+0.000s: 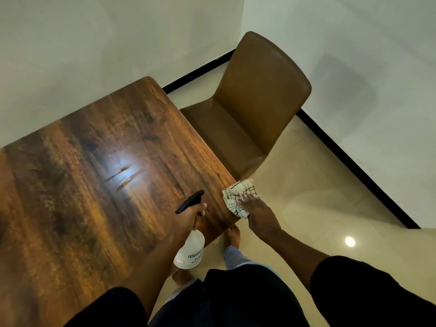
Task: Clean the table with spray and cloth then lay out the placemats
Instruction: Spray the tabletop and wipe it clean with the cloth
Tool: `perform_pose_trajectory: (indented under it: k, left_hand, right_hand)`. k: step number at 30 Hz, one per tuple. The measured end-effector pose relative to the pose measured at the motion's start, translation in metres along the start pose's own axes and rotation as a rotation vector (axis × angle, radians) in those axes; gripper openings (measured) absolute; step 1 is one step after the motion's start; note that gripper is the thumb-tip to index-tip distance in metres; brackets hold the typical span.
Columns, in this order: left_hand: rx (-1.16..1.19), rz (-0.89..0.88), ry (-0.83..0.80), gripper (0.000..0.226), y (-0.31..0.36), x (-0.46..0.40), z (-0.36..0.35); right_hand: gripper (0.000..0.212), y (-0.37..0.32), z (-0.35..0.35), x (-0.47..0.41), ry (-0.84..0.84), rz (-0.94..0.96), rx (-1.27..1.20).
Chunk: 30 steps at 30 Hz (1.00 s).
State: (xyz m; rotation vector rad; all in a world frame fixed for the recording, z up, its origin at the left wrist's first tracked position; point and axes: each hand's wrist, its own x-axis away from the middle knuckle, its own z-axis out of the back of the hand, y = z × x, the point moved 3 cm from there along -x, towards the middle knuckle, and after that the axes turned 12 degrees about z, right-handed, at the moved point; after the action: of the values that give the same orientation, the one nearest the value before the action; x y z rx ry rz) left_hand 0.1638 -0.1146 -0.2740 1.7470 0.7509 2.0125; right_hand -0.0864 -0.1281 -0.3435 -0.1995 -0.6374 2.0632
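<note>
Head view: left hand [188, 219] curled round spray bottle [190, 250] above table [94, 161] near its right corner — right hand [253, 210], fingers flat, pressing checked cloth [238, 197] on that corner's edge, beside brown chair [254, 102].

Dim, warm indoor light. White glare sits mid-left on the glossy dark wooden tabletop [94, 142]; a lamp reflection glints lower right on the cream tiled floor [350, 241]. Soft overall; wide-angle bending at edges.
</note>
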Motion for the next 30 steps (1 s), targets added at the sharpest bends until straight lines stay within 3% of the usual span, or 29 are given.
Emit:
perform_pose_trajectory:
  k: [8, 11, 15, 20, 22, 30]
  left_hand:
    - [0.117, -0.031, 0.138, 0.014, 0.025, -0.007, -0.015]
    - [0.158, -0.076, 0.206, 0.006, 0.03, -0.009, -0.01]
    - [0.222, -0.121, 0.236, 0.017, 0.036, -0.008, -0.001]
    - [0.242, -0.064, 0.271, 0.012, 0.038, -0.01, 0.006]
    - [0.255, -0.053, 0.275, 0.004, 0.038, -0.012, 0.009]
    - [0.236, -0.099, 0.256, 0.014, 0.045, -0.023, 0.007]
  right_hand:
    - [0.055, 0.021, 0.021, -0.09, -0.209, 0.262, 0.051]
    - [0.057, 0.016, 0.029, -0.132, -0.257, 0.293, 0.097]
    - [0.059, 0.006, 0.039, -0.189, -0.292, 0.311, 0.16]
    - [0.065, -0.007, 0.05, -0.25, -0.311, 0.339, 0.268]
    - [0.065, -0.008, 0.051, -0.258, -0.325, 0.351, 0.282]
    - [0.066, -0.008, 0.04, -0.2, -0.287, 0.324, 0.13]
